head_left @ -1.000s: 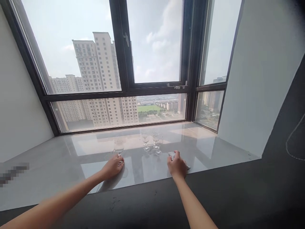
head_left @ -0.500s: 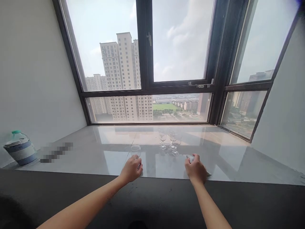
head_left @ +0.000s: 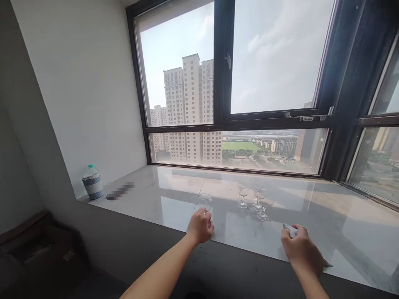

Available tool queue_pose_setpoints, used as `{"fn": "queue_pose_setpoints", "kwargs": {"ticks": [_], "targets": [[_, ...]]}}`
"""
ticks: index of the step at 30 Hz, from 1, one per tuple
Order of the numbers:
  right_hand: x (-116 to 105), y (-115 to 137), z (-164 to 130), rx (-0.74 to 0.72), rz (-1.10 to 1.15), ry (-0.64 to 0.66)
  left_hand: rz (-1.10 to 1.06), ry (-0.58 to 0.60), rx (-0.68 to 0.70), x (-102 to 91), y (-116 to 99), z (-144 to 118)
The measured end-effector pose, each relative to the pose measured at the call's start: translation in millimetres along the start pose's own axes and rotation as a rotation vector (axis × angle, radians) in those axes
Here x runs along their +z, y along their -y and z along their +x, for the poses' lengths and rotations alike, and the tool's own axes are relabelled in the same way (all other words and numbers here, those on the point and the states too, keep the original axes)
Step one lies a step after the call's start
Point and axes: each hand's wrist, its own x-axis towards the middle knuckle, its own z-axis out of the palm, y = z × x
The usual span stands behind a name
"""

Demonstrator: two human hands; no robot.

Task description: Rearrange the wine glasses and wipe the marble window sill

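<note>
My left hand (head_left: 200, 226) is wrapped around the stem of a clear wine glass (head_left: 205, 202) that stands upright near the front of the glossy marble window sill (head_left: 174, 199). My right hand (head_left: 301, 250) rests on a white cloth (head_left: 291, 231) lying flat on the sill, fingers curled over it. Three more empty wine glasses (head_left: 254, 199) stand close together a little farther back, between my two hands.
A large plastic water bottle (head_left: 92, 182) with a blue-striped label stands at the sill's far left by the white wall. A dark ledge (head_left: 149, 253) runs along the sill's front edge. Dark-framed windows (head_left: 222, 83) rise behind, and a dark seat sits low at left.
The view has swung to the left, bringing the water bottle and left wall into sight. Both hands stay where they were on the glass and the cloth.
</note>
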Motion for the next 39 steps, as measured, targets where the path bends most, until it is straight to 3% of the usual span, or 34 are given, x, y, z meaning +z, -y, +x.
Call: {"fn": "queue_pose_setpoints", "kwargs": {"ticks": [23,31,39], "targets": [[2,1,-3,0.028,0.008,-0.021,-0.077,0.083,-0.040,-0.7,5,4],[-2,4,-5,0.043,0.021,-0.031,-0.062,0.207,-0.029,7.6,11,8],[0,3,-6,0.043,0.006,-0.100,-0.032,0.250,0.007,7.3,11,11]]}}
